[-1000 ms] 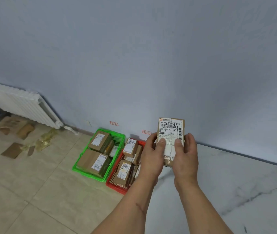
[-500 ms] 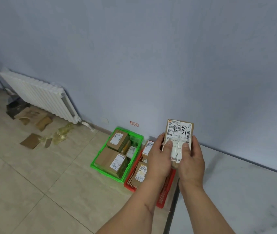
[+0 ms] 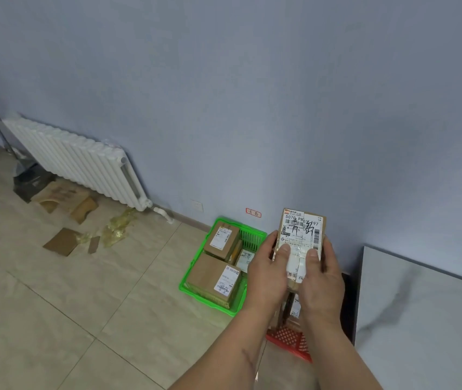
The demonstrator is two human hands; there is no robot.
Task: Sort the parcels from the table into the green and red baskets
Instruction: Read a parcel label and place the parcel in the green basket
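Both hands, left hand (image 3: 266, 273) and right hand (image 3: 321, 277), grip one parcel (image 3: 301, 237) up in the air, right of the green basket (image 3: 252, 235). The red basket (image 3: 290, 343) sits under the hands.

Green basket (image 3: 253, 235) left of red basket (image 3: 290, 343), table (image 3: 421, 319) right.

Both arms reached forward, bare forearms angled inward. The left hand (image 3: 269, 273) and right hand (image 3: 321, 277) sat side by side, clamped around the parcel (image 3: 301, 237), thumbs pressed flat on its label, fingers wrapped behind.
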